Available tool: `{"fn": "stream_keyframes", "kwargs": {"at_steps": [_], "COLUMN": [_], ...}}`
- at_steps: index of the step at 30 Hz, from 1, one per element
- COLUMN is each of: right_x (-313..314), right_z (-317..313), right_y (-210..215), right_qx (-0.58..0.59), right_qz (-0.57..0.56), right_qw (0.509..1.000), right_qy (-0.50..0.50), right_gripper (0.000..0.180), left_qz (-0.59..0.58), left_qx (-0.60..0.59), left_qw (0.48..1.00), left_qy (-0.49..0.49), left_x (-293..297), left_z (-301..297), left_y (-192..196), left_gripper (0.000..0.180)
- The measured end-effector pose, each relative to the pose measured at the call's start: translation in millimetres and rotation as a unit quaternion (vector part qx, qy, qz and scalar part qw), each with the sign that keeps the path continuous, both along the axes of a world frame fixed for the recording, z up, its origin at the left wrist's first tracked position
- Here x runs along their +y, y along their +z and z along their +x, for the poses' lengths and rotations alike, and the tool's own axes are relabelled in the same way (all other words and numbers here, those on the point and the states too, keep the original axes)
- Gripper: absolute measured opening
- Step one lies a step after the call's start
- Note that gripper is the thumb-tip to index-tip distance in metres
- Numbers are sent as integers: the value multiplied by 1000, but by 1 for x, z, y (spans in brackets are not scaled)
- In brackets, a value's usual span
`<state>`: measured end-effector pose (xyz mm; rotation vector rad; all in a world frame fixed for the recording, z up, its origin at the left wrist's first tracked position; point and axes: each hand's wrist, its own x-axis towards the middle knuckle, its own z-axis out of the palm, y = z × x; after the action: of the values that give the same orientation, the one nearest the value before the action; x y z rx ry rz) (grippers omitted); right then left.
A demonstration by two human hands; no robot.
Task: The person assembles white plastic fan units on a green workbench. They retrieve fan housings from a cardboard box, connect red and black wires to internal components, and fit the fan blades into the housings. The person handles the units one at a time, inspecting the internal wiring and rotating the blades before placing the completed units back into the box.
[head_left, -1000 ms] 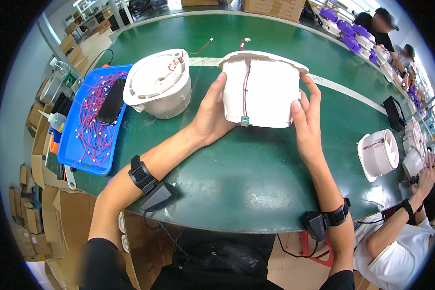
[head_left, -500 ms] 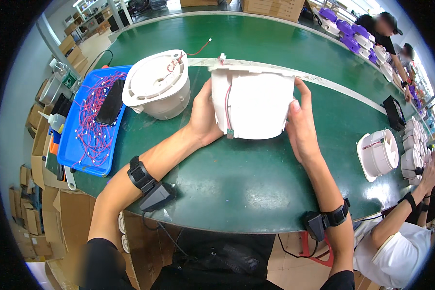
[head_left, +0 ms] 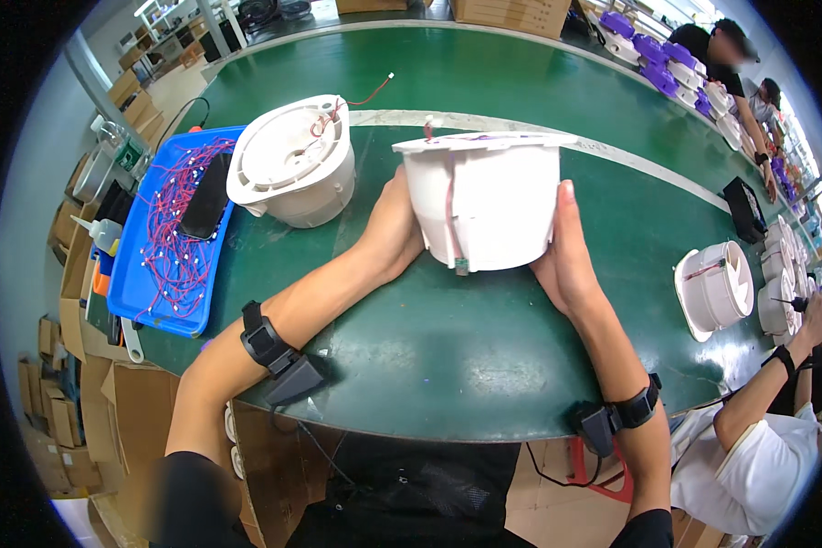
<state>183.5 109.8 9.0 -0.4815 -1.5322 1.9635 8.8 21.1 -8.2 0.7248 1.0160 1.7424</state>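
Lowered in view since the earlier frame: white flanged housing (head_left: pixel 502 201), long axis crosswise, clasped between left hand (head_left: pixel 395 228) on its left, right hand (head_left: pixel 564 265) on its right.

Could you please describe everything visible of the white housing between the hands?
The white housing looks like plastic, with a broad top rim and walls narrowing downward. A reddish wire runs down its near side to a small green part at the bottom. Roughly upright, it is held between the left hand and right hand; whether it touches the green table is unclear.
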Motion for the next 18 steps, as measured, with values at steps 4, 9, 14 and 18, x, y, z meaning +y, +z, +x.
{"fn": "stream_keyframes", "kwargs": {"at_steps": [4,9,14,18], "right_x": [-4,4,3,6], "right_z": [1,1,-1,0], "right_y": [11,10,6,2], "right_qx": [10,46,60,64], "right_qz": [-105,-178,-173,-99], "right_qw": [994,982,981,981], "right_qy": [-7,-42,-68,-152], "right_gripper": [68,65,62,59], "left_qz": [-15,-31,-15,-30], "left_qx": [48,153,253,329], "left_qw": [998,986,961,940], "left_qy": [24,55,109,89], "left_x": [1,5,6,5], "left_z": [4,4,-7,-1], "left_y": [-1,-1,-13,-2], "left_gripper": [58,52,45,40]}}
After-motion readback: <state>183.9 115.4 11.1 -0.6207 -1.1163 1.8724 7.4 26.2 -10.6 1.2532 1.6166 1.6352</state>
